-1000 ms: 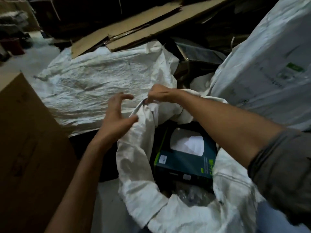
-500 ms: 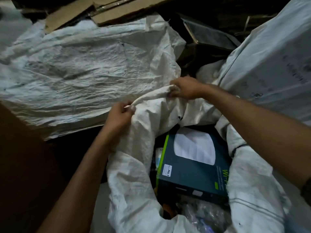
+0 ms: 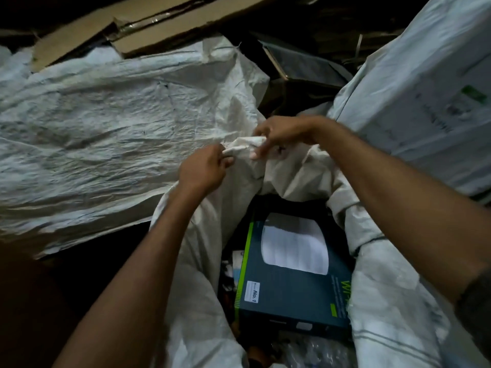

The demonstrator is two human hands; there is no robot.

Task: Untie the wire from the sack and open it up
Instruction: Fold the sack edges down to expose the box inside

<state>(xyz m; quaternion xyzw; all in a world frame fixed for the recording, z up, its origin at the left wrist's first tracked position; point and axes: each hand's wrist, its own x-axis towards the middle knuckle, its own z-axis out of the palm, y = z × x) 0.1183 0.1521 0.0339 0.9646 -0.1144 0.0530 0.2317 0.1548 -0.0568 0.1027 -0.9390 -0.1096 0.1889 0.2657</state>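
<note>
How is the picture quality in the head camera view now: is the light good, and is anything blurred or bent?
Head view: the light is dim, with corners falling nearly black; the right hand shows motion blur at its fingers, the left hand less so; the sack and the box inside it read fairly sharp; the wide lens bends straight edges, such as the cardboard at the top.

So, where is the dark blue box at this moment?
The dark blue box lies inside the open sack, lower centre of the head view, between both forearms.
</note>
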